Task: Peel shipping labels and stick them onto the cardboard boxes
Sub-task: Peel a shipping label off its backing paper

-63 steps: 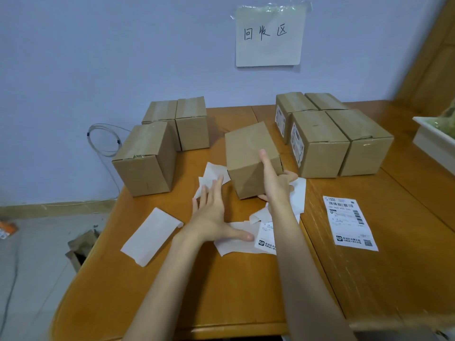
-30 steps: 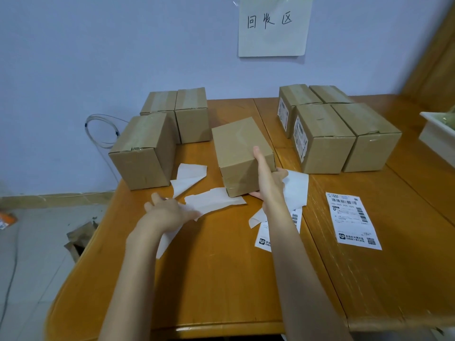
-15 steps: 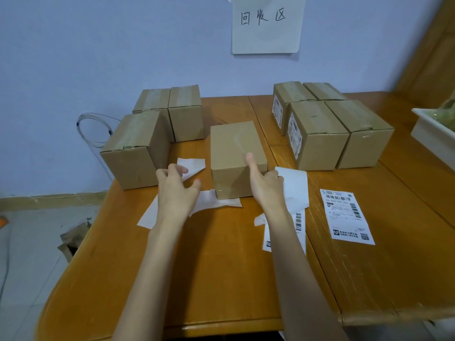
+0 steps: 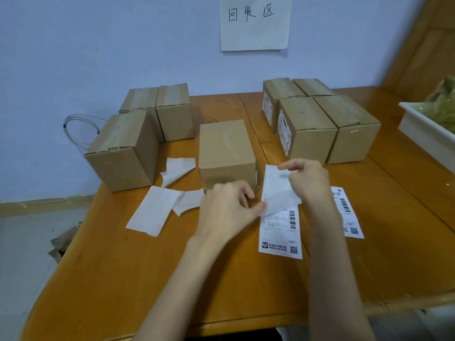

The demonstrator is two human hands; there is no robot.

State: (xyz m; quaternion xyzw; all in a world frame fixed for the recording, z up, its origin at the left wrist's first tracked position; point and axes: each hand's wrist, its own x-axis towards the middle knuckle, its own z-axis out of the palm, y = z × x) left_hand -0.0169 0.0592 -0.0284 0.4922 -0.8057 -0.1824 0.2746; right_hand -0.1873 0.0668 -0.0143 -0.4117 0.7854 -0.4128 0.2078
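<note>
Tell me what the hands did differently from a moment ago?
The right hand let go of the middle box and now pinches the label sheet lying beside it. The left hand left the white scraps and moved right to pinch the sheet's edge too. The stacked boxes and the other label stayed put.

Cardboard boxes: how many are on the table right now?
8. Three at the back left, one in the centre, four at the back right. Others may be hidden behind them.
</note>
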